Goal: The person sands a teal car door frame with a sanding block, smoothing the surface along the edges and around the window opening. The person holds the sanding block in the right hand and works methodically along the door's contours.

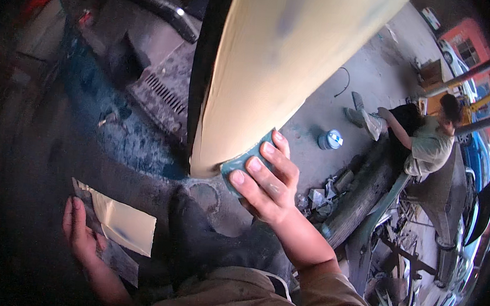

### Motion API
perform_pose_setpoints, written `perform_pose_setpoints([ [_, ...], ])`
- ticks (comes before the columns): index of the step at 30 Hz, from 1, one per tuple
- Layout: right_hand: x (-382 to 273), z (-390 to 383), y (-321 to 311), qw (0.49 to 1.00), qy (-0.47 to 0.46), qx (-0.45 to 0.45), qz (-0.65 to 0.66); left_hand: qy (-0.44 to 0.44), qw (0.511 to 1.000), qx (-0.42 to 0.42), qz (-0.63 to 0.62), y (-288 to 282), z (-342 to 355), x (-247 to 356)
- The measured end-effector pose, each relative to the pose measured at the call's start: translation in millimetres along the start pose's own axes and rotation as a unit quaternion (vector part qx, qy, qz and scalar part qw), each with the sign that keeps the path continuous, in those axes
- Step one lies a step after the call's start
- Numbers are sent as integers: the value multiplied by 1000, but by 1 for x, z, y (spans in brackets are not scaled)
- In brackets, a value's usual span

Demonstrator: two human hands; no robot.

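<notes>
A long panel (283,51) coated in smooth cream filler rises from the middle to the top, with darker patches showing through. My right hand (269,181) is closed on a flat teal spreader (235,162), fingers stretched along its face. The spreader's edge lies against the panel's lower right end. Down on the left, my left hand (81,236) grips a thin dark mixing plate (121,263) by its edge. A broad layer of cream putty (128,222) covers part of that plate. Some of the left fingers are hidden behind it.
Behind the panel on the left is a worn blue-edged car body (122,127) with a vented grey part. A can with a blue lid (330,139) stands on the floor to the right. Beyond it, another person (432,146) sits near a dark trunk-like piece (361,189) and scrap parts.
</notes>
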State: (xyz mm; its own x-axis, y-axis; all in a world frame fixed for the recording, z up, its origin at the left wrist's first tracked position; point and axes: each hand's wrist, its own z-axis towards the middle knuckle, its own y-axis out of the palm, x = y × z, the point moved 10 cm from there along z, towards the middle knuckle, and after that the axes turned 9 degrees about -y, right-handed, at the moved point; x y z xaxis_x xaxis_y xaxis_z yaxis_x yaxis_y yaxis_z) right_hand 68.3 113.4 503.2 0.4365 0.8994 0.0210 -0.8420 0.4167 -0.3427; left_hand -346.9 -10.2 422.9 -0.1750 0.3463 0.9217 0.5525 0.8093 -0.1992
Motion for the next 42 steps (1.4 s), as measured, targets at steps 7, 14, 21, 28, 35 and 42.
perform_pose_setpoints([
  [7, -18, -54, 24, 997, 39, -67, 27, 4, 997, 60, -45, -14, -55, 13],
  [14, -16, -67, -20, 953, 272, -70, 111, 70, 995, -47, 44, -52, -22, 74],
  [21, -2, -163, 31, 436, 738, 294, 423, 181, 983, -18, -1, -29, -37, 151],
  [28, -3, -141, 40, 428, 766, 281, 389, 275, 946, -48, 166, -35, -1, 192],
  [35, -2, -139, 49, 425, 783, 286, 353, 119, 989, -51, 70, -25, -3, 176],
  [42, -3, -114, 52, 430, 805, 255, 321, 105, 992, -37, 54, -54, 14, 151],
])
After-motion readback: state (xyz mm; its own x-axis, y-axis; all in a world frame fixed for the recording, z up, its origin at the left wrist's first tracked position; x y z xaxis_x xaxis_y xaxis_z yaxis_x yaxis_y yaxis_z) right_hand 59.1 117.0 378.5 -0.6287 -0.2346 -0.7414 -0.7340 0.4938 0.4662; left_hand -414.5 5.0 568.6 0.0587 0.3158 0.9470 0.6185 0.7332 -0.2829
